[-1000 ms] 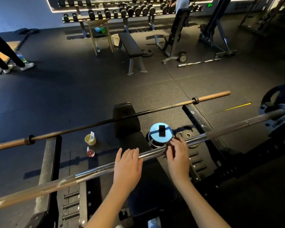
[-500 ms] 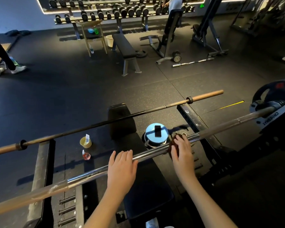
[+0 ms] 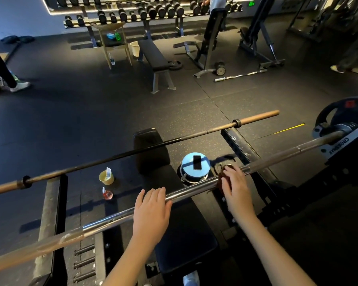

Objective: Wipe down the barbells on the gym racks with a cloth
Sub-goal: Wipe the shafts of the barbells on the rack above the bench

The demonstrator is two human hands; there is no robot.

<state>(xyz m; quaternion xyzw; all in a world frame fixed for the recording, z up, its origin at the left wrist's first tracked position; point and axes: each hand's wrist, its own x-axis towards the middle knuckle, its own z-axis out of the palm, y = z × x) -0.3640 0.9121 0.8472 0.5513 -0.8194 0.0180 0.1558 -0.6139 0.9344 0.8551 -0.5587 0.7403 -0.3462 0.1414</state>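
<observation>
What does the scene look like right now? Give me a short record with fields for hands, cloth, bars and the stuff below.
left hand: rests flat on the near barbell, fingers straight
right hand: grips the cloth around the near barbell, to the right of the left hand
near barbell: chrome, lying across the rack
far barbell: on the rack beyond, no hand on it
below: bench; blue jug with a phone on its lid; cup on the floor
</observation>
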